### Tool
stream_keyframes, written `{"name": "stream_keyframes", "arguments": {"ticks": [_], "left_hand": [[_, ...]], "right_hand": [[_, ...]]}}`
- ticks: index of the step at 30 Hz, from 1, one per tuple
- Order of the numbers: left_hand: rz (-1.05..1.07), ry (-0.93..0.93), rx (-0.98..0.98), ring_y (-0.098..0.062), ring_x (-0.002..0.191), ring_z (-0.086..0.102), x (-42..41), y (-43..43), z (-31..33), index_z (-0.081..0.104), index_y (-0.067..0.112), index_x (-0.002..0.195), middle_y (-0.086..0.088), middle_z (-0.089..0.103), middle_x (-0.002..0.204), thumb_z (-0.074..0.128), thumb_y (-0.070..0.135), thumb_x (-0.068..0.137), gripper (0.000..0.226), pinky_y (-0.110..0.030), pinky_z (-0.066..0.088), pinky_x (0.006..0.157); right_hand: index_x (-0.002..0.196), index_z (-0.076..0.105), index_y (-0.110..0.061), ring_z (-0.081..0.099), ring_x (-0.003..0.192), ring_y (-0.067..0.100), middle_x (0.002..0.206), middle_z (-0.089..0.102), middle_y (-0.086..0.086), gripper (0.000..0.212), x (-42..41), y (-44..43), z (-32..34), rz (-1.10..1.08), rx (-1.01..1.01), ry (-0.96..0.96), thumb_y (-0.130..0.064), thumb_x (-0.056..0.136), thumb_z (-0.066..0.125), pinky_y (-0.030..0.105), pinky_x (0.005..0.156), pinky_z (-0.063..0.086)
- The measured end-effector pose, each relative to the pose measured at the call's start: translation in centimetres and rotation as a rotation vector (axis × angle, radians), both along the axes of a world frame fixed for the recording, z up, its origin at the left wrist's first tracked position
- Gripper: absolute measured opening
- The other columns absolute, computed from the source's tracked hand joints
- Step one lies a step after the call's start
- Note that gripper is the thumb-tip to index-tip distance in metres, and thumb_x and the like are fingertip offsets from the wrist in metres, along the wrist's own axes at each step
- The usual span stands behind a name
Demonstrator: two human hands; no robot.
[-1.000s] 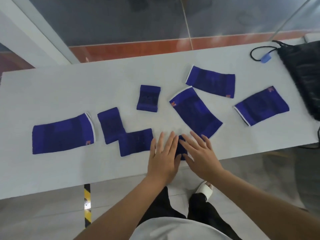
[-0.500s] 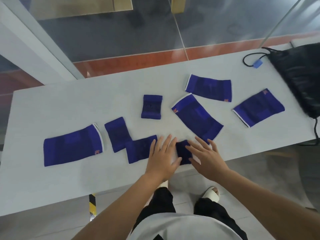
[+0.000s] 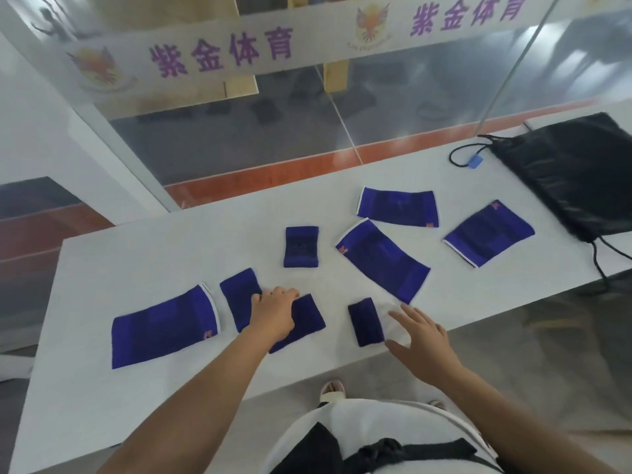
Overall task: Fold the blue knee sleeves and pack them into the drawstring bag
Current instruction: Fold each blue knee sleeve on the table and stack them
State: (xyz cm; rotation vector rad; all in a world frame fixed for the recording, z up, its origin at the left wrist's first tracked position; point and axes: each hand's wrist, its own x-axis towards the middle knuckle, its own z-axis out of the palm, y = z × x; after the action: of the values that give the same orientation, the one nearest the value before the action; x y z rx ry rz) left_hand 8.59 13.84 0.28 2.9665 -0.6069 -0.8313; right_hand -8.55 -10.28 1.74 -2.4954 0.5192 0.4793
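Note:
Several blue knee sleeves lie on the white table (image 3: 143, 254). Flat, unfolded ones are at the left (image 3: 164, 326), in the middle (image 3: 383, 260), behind it (image 3: 398, 206) and at the right (image 3: 489, 234). Folded ones sit at the centre (image 3: 301, 246), under my left hand (image 3: 239, 295) (image 3: 307, 323), and near the front edge (image 3: 366, 321). My left hand (image 3: 273, 313) lies where two folded sleeves meet, fingers curled down onto them. Just right of the small folded sleeve my right hand (image 3: 420, 333) hovers, fingers spread, holding nothing. The black drawstring bag (image 3: 574, 172) lies flat at the far right.
The bag's cord with a blue toggle (image 3: 475, 162) loops on the table left of the bag. A glass wall with purple lettering stands behind the table. The table's front edge runs just under my right hand.
Both hands have lifted off the small folded sleeve. My left hand moved left onto the two folded sleeves; my right hand drew back to the right. The camera tilted up.

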Motion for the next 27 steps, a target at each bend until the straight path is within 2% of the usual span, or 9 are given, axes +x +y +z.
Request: {"name": "stream_keyframes", "arguments": {"ticks": [3, 6, 8, 13, 15, 18, 20, 23, 27], "left_hand": [[0.093, 0.151, -0.095, -0.02, 0.107, 0.061, 0.8, -0.2, 0.9, 0.063, 0.025, 0.122, 0.0, 0.066, 0.122, 0.062, 0.01, 0.092, 0.033, -0.033, 0.047, 0.094], [0.128, 0.303, -0.186, -0.018, 0.099, 0.065, 1.6, -0.8, 3.3, 0.07, 0.02, 0.115, -0.003, 0.069, 0.118, 0.067, 0.008, 0.089, 0.028, -0.032, 0.056, 0.086], [0.133, 0.291, -0.244, -0.017, 0.095, 0.066, 1.7, -1.9, 5.3, 0.072, 0.019, 0.113, -0.003, 0.071, 0.115, 0.067, 0.008, 0.089, 0.027, -0.032, 0.058, 0.082], [0.156, 0.275, -0.484, -0.012, 0.09, 0.067, 1.3, -6.0, 12.0, 0.071, 0.021, 0.114, -0.001, 0.072, 0.113, 0.067, 0.011, 0.091, 0.026, -0.024, 0.058, 0.071], [0.241, 0.419, -0.691, -0.014, 0.093, 0.07, 0.5, -8.0, 15.4, 0.071, 0.023, 0.111, 0.001, 0.071, 0.111, 0.066, 0.012, 0.093, 0.021, -0.023, 0.06, 0.068], [0.322, 0.609, -1.07, -0.021, 0.106, 0.071, -1.4, -10.8, 18.8, 0.067, 0.017, 0.121, -0.001, 0.073, 0.116, 0.06, 0.015, 0.098, 0.024, -0.035, 0.062, 0.079], [0.391, 0.67, -1.223, -0.022, 0.108, 0.07, -2.9, -12.7, 19.2, 0.066, 0.014, 0.124, -0.003, 0.073, 0.118, 0.057, 0.013, 0.1, 0.026, -0.036, 0.061, 0.078], [0.497, 0.74, -1.265, -0.024, 0.106, 0.072, -5.1, -15.7, 18.3, 0.068, 0.013, 0.123, -0.006, 0.074, 0.117, 0.057, 0.01, 0.098, 0.027, -0.035, 0.06, 0.076], [0.577, 0.785, -1.191, -0.026, 0.103, 0.072, -7.8, -19.0, 16.5, 0.07, 0.014, 0.121, -0.01, 0.074, 0.117, 0.058, 0.007, 0.096, 0.028, -0.038, 0.06, 0.079]], "right_hand": [[0.148, 0.044, -0.029, 0.032, 0.147, 0.02, 0.161, 0.035, -0.004, 0.056, 0.0, -0.7, 0.8, -0.094, 0.05, -0.009, -0.043, 0.096, 0.06, 0.044, 0.119, 0.027], [0.14, 0.053, -0.025, 0.051, 0.128, 0.018, 0.15, 0.048, -0.003, 0.049, 0.3, -1.0, 2.3, -0.234, 0.203, -0.096, -0.036, 0.095, 0.064, 0.037, 0.11, 0.04], [0.137, 0.055, -0.026, 0.053, 0.112, 0.013, 0.144, 0.052, -0.004, 0.045, 0.4, -1.4, 3.1, -0.313, 0.299, -0.147, -0.034, 0.094, 0.066, 0.032, 0.1, 0.044], [0.136, 0.057, -0.028, 0.054, 0.121, 0.017, 0.142, 0.056, 0.001, 0.046, 1.8, -2.7, 6.0, -0.459, 0.552, -0.194, -0.037, 0.092, 0.068, 0.033, 0.096, 0.046], [0.133, 0.059, -0.027, 0.06, 0.12, 0.02, 0.138, 0.06, 0.004, 0.049, 2.2, -3.5, 7.9, -0.538, 0.776, -0.203, -0.033, 0.087, 0.075, 0.041, 0.101, 0.049], [0.13, 0.061, -0.033, 0.067, 0.116, 0.026, 0.131, 0.067, 0.004, 0.064, 1.6, -5.4, 11.2, -0.549, 1.239, -0.266, -0.036, 0.071, 0.086, 0.053, 0.101, 0.05], [0.135, 0.058, -0.029, 0.067, 0.116, 0.033, 0.128, 0.07, 0.006, 0.054, 0.8, -6.9, 13.3, -0.488, 1.358, -0.337, -0.027, 0.083, 0.074, 0.055, 0.1, 0.05], [0.133, 0.061, -0.021, 0.068, 0.112, 0.038, 0.124, 0.071, 0.011, 0.04, -0.3, -9.5, 14.9, -0.508, 1.373, -0.403, -0.016, 0.093, 0.059, 0.057, 0.097, 0.051], [0.124, 0.068, -0.016, 0.072, 0.103, 0.036, 0.114, 0.075, 0.013, 0.031, -1.8, -12.6, 14.5, -0.581, 1.199, -0.365, -0.006, 0.096, 0.059, 0.056, 0.091, 0.056]]}}
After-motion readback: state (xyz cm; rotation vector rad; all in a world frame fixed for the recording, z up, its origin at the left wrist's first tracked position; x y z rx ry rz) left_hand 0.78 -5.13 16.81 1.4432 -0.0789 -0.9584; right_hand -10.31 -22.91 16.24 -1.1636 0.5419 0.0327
